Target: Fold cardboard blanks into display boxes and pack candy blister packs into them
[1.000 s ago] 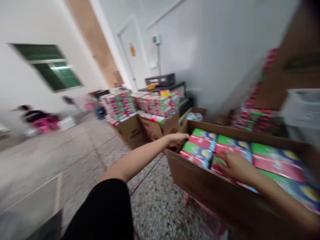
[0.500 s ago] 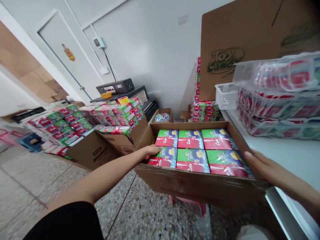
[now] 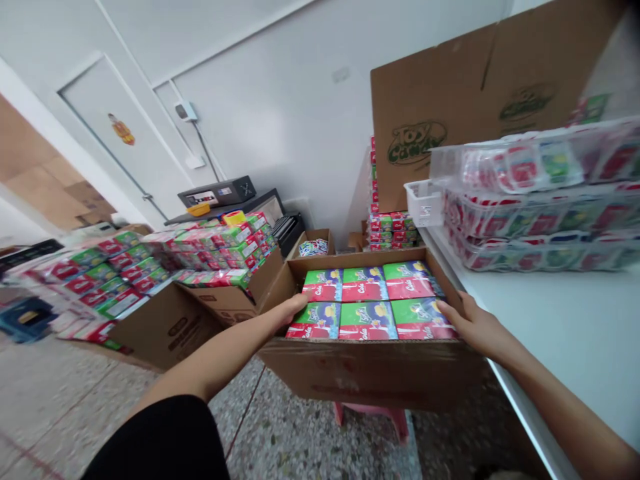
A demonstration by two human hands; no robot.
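An open cardboard carton [image 3: 370,373] stands before me, with rows of green-and-red boxes [image 3: 367,319] marked Cola packed inside. My left hand [image 3: 294,308] reaches over the carton's left wall and rests against the boxes at that side. Its thumb side shows; the other fingers are hidden. On the opposite side, my right hand [image 3: 470,321] is closed over the carton's right wall, its thumb inside against the front right box and its fingers over the rim. A pink stool [image 3: 400,423] shows beneath the carton.
Clear trays [image 3: 540,207] of packets are stacked on the white table [image 3: 565,320] at right, beside a white basket [image 3: 425,203]. A Toy Candy carton [image 3: 460,113] stands behind. More candy boxes [image 3: 125,267] and open cartons [image 3: 175,327] fill the left.
My right hand has moved inward, from lying along the carton's right side to gripping its wall with the thumb on a box. My left hand stays at the left. The view has shifted right.
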